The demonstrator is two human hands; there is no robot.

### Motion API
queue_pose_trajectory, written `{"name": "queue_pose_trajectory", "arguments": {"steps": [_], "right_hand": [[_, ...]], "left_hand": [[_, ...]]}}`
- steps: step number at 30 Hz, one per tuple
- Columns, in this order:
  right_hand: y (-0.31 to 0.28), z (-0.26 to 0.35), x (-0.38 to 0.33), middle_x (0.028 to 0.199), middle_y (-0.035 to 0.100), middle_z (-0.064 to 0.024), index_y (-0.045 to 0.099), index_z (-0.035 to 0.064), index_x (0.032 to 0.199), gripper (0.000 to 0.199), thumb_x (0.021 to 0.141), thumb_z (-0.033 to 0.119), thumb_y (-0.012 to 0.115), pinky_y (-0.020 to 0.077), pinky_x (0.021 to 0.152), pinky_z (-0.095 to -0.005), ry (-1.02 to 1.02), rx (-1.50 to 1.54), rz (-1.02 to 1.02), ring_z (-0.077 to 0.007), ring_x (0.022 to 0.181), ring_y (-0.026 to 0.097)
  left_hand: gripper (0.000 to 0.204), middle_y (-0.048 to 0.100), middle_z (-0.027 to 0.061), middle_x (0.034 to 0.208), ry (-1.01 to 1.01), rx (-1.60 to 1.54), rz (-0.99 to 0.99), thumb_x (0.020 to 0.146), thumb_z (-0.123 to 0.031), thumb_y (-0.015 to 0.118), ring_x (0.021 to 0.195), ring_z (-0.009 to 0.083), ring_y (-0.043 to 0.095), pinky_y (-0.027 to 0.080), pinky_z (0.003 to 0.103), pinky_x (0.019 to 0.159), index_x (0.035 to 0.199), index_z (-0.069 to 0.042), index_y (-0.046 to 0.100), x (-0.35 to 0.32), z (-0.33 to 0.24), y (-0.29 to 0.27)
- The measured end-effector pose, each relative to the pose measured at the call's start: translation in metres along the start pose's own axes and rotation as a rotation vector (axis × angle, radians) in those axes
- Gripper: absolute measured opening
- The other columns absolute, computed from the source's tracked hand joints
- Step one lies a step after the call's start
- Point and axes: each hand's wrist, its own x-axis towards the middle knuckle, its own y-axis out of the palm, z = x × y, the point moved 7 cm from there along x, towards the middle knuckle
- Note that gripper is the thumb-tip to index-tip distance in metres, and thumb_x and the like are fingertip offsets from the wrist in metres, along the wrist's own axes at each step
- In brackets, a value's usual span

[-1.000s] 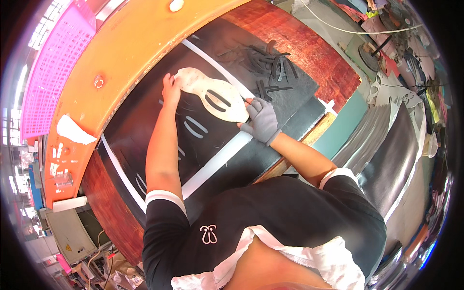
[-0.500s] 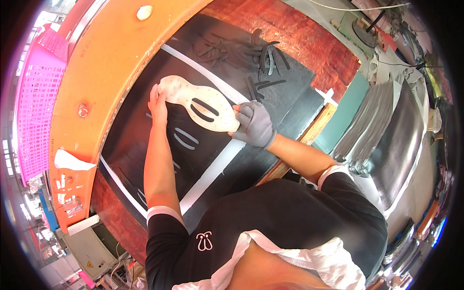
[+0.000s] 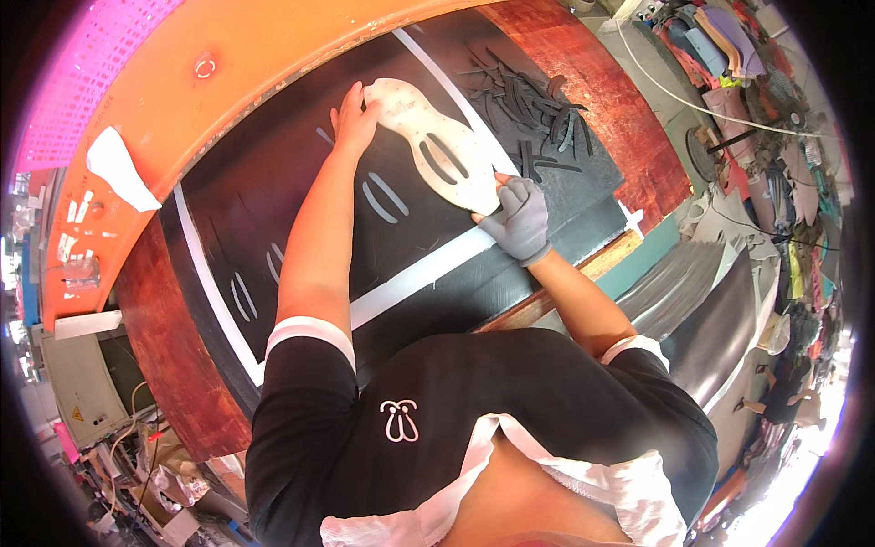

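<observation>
- We press our bare left hand [image 3: 354,117] flat on the pale sole-shaped template [image 3: 436,155], gripping nothing.
- Our gloved right hand [image 3: 519,219] pinches the template's near end over the black sheet [image 3: 301,210].

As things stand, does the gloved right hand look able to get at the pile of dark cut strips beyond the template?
Probably yes. The right hand rests at the pale sole-shaped template's near end, and the pile of dark strips lies just beyond on the black sheet, nothing between them.

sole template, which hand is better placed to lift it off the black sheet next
Probably the left hand: it lies bare on the sole template at its far end. The gloved right hand touches only the near edge.
</observation>
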Motion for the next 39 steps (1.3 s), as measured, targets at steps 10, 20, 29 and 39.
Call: {"name": "queue_pose_trajectory", "arguments": {"steps": [10,20,29,39], "right_hand": [[-0.004,0.001,-0.022,0.11,0.058,-0.0153,0.059,-0.0001,0.106,0.054,0.069,0.036,0.073,0.0406,0.088,-0.0435,0.031,-0.115,0.103,-0.0332,0.103,0.053],[-0.083,0.022,-0.121,0.082,0.062,-0.0089,0.063,0.0078,0.076,0.018,0.075,0.025,0.067,0.045,0.075,-0.0428,0.131,-0.028,0.047,-0.0303,0.08,0.058],[-0.076,0.016,-0.109,0.074,0.062,-0.0074,0.065,0.0081,0.07,0.018,0.074,0.026,0.065,0.0464,0.065,-0.0411,0.388,-0.123,0.095,-0.0291,0.071,0.059],[-0.066,-0.01,-0.12,0.069,0.059,-0.0095,0.064,0.0078,0.065,0.026,0.078,0.03,0.059,0.0458,0.064,-0.0443,0.377,-0.067,-0.026,-0.0311,0.07,0.059]], "left_hand": [[0.069,0.039,0.0131,0.145,0.022,0.056,0.038,0.082,-0.04,0.057,0.138,0.024,0.031,0.011,0.047,0.113,0.141,-0.009,0.037,0.005,-0.003,-0.001],[0.047,0.042,0.0189,0.14,0.659,0.265,0.216,0.081,-0.014,0.058,0.13,0.0393,0.037,0.022,0.057,0.107,0.126,-0.001,0.051,-0.297,-0.071,-0.009],[0.034,0.057,0.0152,0.107,0.656,0.235,0.52,0.078,-0.017,0.062,0.106,0.0371,0.05,0.036,0.05,0.091,0.11,-0.007,0.059,-0.378,-0.019,0.011],[0.029,0.057,0.0137,0.091,0.299,0.281,0.486,0.079,-0.021,0.066,0.088,0.0342,0.055,0.044,0.042,0.075,0.105,-0.008,0.06,-0.369,0.034,0.001]]}}
